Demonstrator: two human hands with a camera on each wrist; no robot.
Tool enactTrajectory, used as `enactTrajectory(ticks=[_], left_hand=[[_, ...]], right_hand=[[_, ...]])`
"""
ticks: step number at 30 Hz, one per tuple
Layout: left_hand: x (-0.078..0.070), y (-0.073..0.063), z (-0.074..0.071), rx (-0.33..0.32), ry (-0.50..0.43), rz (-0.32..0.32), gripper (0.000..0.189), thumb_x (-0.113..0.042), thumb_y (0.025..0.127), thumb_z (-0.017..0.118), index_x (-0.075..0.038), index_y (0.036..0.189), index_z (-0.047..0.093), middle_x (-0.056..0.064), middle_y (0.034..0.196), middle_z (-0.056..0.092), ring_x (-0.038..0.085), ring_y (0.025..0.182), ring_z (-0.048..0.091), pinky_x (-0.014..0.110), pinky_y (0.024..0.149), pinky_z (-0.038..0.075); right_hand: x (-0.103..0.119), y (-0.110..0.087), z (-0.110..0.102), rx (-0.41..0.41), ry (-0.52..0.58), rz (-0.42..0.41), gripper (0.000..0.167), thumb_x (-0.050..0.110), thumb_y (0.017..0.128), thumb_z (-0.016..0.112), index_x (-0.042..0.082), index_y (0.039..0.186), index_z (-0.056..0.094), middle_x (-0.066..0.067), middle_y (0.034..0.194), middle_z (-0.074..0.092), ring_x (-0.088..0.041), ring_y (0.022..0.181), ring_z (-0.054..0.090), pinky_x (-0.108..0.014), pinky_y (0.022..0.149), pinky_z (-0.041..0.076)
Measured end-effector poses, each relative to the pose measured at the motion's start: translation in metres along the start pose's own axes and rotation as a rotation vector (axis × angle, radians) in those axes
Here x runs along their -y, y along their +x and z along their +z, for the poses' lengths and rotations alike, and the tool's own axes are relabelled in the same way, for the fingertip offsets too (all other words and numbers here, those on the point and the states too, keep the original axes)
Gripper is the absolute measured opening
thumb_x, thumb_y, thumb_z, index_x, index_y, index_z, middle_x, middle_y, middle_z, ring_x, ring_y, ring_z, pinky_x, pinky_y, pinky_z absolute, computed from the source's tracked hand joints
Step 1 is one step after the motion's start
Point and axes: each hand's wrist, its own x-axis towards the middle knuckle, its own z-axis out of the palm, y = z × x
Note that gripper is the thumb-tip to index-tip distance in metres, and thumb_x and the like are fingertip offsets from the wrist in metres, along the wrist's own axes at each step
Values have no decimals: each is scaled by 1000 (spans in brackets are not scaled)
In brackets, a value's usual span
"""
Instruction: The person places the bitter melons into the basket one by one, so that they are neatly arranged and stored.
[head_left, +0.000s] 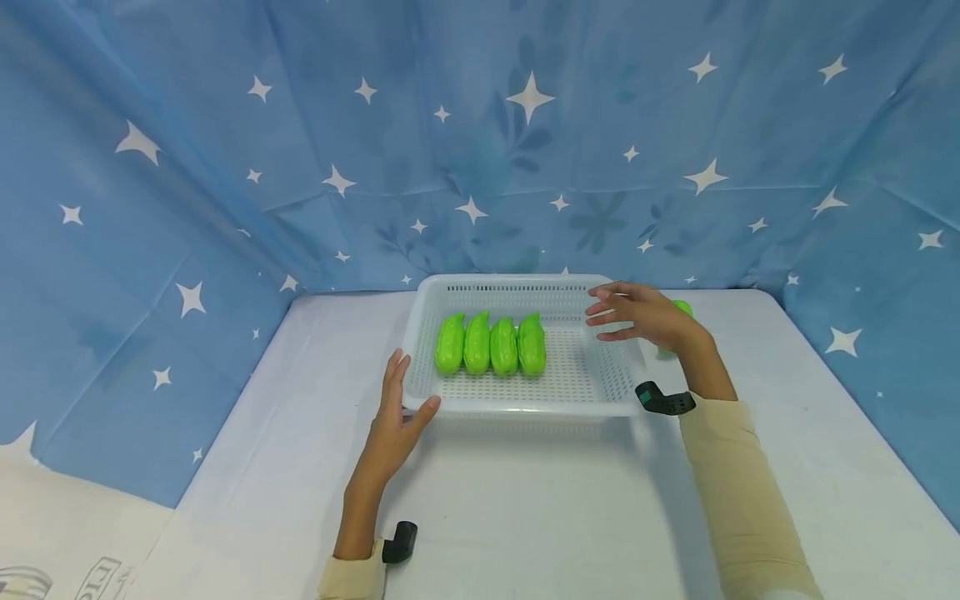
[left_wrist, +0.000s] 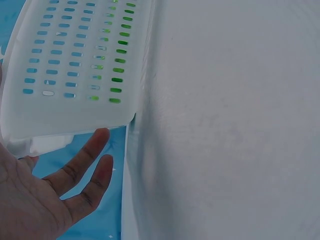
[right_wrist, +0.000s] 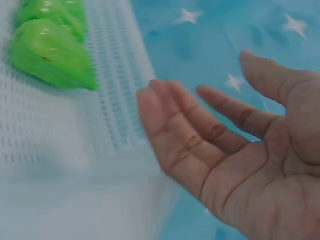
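A white perforated plastic basket (head_left: 480,407) sits on the white-covered table. Several glossy green gourd-shaped pieces (head_left: 503,346) lie side by side in its left half, their narrow tips pointing to the far side. At the basket's near left corner is my left hand (head_left: 393,429), thumb by the front rim and loosely extended fingers along the left side. My right hand (head_left: 637,317) hovers over the right end of the basket, fingers spread and slightly bent, with nothing in its palm in the right wrist view. Another green piece (head_left: 682,307) is partly hidden behind that hand.
A blue curtain with white stars (head_left: 480,167) hangs close behind the table's far edge and along both sides. The white tabletop (head_left: 525,517) stretches in front of the basket. Both wrists wear black straps (head_left: 666,400). Printed cloth (head_left: 67,542) shows at the lower left.
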Motion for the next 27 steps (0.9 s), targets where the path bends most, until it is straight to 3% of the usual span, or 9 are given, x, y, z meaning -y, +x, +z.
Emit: enactTrajectory(ticks=[5,11,17,22,27], left_hand=[[-1,1,0,2,-1,1,83,-49,95,59,-28,158,9,-15,164,-4,26,144,33,51,101,48],[0,0,0,-1,-3,-12,83,-49,95,59,-29,157,9,-16,164,-4,26,144,34,52,101,48],[-1,0,2,6,-4,-9,83,-50,95,58,-29,158,8,-15,164,-4,28,142,36,52,100,47],[0,0,0,-1,1,-10,83,-51,94,59,-30,157,9,-16,164,-4,28,141,38,51,99,48],[1,0,0,2,-1,-5,84,-51,94,59,-30,157,8,-13,164,-4,28,142,37,51,100,48]], right_hand=[[-21,-24,-19,-175,214,-35,42,32,102,52,10,137,46,-4,121,63,-16,108,66,-34,85,58],[-56,-54,-40,-242,433,-117,23,19,102,53,11,123,54,3,106,71,-13,96,70,-30,77,59],[-91,-79,-63,-422,563,-37,19,19,98,61,15,116,59,6,97,72,-9,89,70,-29,71,60],[-115,-85,-79,-566,641,57,24,22,93,68,22,116,60,10,107,63,-7,98,61,-29,69,59],[-133,-81,-91,-559,581,69,41,10,98,58,28,134,50,5,132,47,-13,115,45,-27,74,58]])
